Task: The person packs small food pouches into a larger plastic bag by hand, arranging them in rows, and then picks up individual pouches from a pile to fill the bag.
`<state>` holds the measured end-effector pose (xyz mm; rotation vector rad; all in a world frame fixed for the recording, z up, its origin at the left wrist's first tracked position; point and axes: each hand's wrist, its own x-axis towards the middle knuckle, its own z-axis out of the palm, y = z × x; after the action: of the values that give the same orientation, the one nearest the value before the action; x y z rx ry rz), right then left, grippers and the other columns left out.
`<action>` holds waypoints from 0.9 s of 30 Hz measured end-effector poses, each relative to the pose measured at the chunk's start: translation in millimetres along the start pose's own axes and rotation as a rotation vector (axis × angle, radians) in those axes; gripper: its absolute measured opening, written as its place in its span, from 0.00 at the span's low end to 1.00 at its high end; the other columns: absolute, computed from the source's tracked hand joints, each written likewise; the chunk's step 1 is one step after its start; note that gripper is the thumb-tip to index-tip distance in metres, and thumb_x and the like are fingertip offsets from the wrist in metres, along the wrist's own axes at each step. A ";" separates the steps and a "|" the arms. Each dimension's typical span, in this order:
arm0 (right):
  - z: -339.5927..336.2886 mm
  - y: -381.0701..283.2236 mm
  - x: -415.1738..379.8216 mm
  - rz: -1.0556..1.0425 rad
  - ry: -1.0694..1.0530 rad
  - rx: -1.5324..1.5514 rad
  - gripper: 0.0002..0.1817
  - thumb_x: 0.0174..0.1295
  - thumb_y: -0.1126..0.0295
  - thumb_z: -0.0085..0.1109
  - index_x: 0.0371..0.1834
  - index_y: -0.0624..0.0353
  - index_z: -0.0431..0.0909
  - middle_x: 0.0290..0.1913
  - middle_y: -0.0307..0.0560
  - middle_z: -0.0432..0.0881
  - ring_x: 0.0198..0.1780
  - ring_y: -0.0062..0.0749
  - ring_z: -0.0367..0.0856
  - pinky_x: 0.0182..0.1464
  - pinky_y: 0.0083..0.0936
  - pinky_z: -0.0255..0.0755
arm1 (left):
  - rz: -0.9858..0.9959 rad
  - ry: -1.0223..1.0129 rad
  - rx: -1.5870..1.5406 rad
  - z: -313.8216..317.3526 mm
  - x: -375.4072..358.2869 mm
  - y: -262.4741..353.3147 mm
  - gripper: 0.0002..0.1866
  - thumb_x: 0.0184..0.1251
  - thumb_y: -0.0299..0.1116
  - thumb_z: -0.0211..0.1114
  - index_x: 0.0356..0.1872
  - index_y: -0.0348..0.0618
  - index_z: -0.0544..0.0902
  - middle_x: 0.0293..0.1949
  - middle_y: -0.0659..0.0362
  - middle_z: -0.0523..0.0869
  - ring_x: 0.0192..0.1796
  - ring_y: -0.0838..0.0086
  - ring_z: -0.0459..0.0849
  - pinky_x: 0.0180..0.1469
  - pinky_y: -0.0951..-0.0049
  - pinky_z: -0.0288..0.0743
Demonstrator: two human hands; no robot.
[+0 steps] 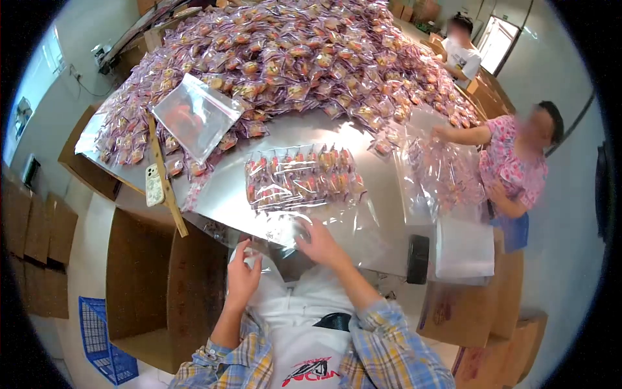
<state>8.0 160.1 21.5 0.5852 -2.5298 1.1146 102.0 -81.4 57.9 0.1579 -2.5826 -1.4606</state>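
Note:
A large clear plastic bag [304, 175] lies on the metal table, packed with rows of small wrapped pieces, red, orange and purple. Its loose clear end reaches toward me, over the table's near edge. My right hand [321, 244] is at that loose plastic, thumb and fingers apart, seemingly touching it. Lower and to the left, my left hand [243, 275] is raised just off the table edge, fingers bent and apart, with nothing visible in it. What the wrapped pieces are is too small to tell.
A big heap of wrapped pieces [291, 65] covers the far table. An empty clear bag [197, 117], a wooden strip [166, 181] and a phone [155, 185] lie left. Right are a black object [418, 259], stacked bags [464, 249] and a co-worker [518, 155]. Cardboard boxes [139, 279] flank me.

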 end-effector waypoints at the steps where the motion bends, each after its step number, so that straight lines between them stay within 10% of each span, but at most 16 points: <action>1: -9.9 -0.1 -12.0 0.017 -0.060 0.119 0.23 0.68 0.63 0.67 0.64 0.59 0.83 0.51 0.59 0.89 0.52 0.50 0.88 0.56 0.41 0.80 | -0.054 -0.014 -0.012 -4.9 -2.3 -0.3 0.28 0.67 0.28 0.73 0.67 0.36 0.78 0.34 0.51 0.90 0.22 0.71 0.78 0.30 0.68 0.74; 7: -87.9 -51.8 -37.9 0.371 0.004 0.501 0.08 0.69 0.71 0.68 0.47 0.58 0.92 0.41 0.43 0.92 0.42 0.24 0.87 0.45 0.26 0.80 | -0.029 -0.117 -0.088 -33.3 -7.8 -1.2 0.23 0.62 0.30 0.78 0.59 0.40 0.85 0.19 0.63 0.79 0.21 0.84 0.73 0.27 0.77 0.67; 11: -116.0 -26.7 7.2 0.247 0.324 0.210 0.25 0.64 0.71 0.72 0.65 0.61 0.80 0.56 0.48 0.85 0.55 0.33 0.84 0.54 0.28 0.77 | -0.022 0.137 -0.469 -28.3 80.2 -5.0 0.16 0.69 0.26 0.69 0.56 0.37 0.85 0.23 0.63 0.79 0.26 0.85 0.75 0.30 0.79 0.69; 16: -118.2 -17.2 76.9 0.287 0.261 0.009 0.48 0.58 0.65 0.78 0.80 0.60 0.60 0.77 0.62 0.62 0.74 0.50 0.69 0.72 0.42 0.69 | 0.204 0.214 0.234 5.5 206.9 -33.2 0.14 0.71 0.37 0.66 0.53 0.43 0.86 0.38 0.50 0.89 0.38 0.55 0.87 0.42 0.57 0.78; 27: -106.5 83.2 297.3 0.102 0.177 -0.367 0.62 0.52 0.44 0.81 0.86 0.54 0.53 0.83 0.73 0.48 0.82 0.72 0.51 0.80 0.62 0.54 | 0.222 0.271 0.529 35.1 243.2 -36.5 0.06 0.67 0.31 0.65 0.41 0.44 0.87 0.40 0.55 0.87 0.46 0.57 0.84 0.48 0.55 0.75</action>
<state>-277.3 220.2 168.5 0.2518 -2.5392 0.6693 -143.0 -113.3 32.1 0.1186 -2.5908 -0.6139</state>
